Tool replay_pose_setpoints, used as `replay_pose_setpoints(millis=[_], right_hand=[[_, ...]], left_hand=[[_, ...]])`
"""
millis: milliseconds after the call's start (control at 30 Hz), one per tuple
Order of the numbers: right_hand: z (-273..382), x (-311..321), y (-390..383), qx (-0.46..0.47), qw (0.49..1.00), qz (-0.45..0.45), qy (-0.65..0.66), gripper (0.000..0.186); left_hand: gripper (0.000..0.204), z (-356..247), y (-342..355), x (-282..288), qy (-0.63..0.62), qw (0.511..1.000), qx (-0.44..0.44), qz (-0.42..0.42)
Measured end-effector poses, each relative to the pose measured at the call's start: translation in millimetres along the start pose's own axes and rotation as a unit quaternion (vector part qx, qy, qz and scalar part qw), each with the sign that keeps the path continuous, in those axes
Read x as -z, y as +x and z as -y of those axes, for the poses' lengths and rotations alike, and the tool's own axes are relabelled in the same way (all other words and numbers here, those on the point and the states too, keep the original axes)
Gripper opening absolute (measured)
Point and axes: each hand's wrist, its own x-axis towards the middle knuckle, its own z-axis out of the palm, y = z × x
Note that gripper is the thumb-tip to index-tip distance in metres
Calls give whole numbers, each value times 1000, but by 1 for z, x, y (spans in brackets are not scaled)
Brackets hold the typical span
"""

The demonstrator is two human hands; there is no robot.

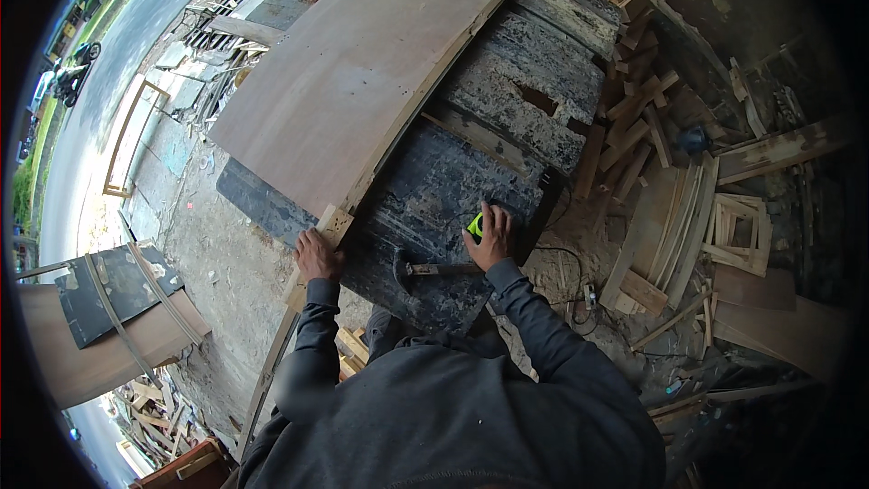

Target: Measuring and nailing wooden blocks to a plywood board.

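Note:
My left hand is closed around a short wooden board at the near corner of a large plywood sheet. My right hand is wrapped over a bright yellow-green tape measure, resting on the dark, stained workbench; its palm hides part of the case. Between my hands a hammer lies on the bench, its head to the left and its handle pointing right. A pale wooden strip runs along the sheet's right edge.
Scrap wood is heaped right of the bench, with stacked thin boards nearer me. A cable loops on the ground by my right arm. Lower left lies a dark panel on a brown board. A motorcycle stands by the road.

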Motion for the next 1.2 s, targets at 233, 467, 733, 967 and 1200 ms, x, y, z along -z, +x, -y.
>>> replay_pose_setpoints(millis=[233,467,733,967,1200], right_hand=[[67,8,120,246,962,80,-85,80],[118,-69,277,250,958,133,-40,42],[92,-94,294,332,933,-9,137,14],[95,-99,298,299,940,-14,166,14],[101,-101,305,332,926,-37,176,18]], left_hand=[[63,-3,-5,2,25,999,26,29],[76,-4,-9,-6,16,1000,17,11],[71,-9,-4,-1,3,999,38,16],[66,-1,8,-2,5,999,11,40],[71,2,7,-7,1,999,29,20]])
